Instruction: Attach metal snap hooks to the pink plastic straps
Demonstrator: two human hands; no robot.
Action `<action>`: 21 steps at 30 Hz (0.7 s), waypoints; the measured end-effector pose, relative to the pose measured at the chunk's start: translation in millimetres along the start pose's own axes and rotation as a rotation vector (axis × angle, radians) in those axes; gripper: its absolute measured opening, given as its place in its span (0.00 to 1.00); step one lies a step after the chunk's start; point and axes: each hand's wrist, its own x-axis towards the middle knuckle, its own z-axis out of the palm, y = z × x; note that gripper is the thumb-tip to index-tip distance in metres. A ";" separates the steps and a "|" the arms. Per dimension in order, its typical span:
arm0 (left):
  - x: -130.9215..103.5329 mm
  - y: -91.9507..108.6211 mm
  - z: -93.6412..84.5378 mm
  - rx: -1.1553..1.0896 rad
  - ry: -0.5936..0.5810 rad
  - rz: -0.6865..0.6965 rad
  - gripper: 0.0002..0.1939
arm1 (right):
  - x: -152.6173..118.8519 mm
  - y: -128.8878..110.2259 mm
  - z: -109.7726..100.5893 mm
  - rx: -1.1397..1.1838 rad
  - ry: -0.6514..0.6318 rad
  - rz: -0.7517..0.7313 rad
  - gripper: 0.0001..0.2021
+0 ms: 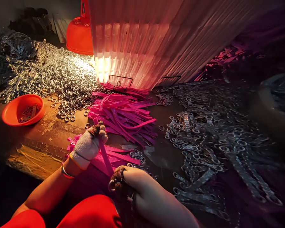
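Observation:
My left hand (87, 145), in a white glove with the fingertips bare, is closed around the upper part of a pink strap (105, 155). The strap runs taut down to my right hand (130, 182), whose fingers are curled at its lower end. A metal ring (112, 184) shows at those right fingertips; whether it is threaded on the strap I cannot tell. Dark wrapping covers some fingers of both hands. Beneath and beyond my hands lie a loose pile of pink straps (123, 110) and a second bunch of pink straps (123, 155).
Metal rings (73, 79) are heaped at the back left under a red lamp (79, 36). An orange bowl (8, 110) with a few metal pieces stands at the left. A corrugated translucent panel (137, 41) rises behind. Metal chain-like pieces with rings (204, 152) spread over the right side.

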 end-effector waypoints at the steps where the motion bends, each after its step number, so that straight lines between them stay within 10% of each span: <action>1: -4.3 1.4 0.7 0.042 -0.035 0.003 0.09 | -1.3 2.3 1.3 0.005 0.038 -0.029 0.08; 8: -41.8 -18.0 8.4 0.581 -0.285 -0.029 0.19 | 3.6 20.0 -10.0 -0.295 0.526 0.003 0.19; 21: -49.1 -30.2 15.0 0.910 -0.367 -0.034 0.20 | 2.6 17.4 -4.4 -1.115 0.559 -0.006 0.07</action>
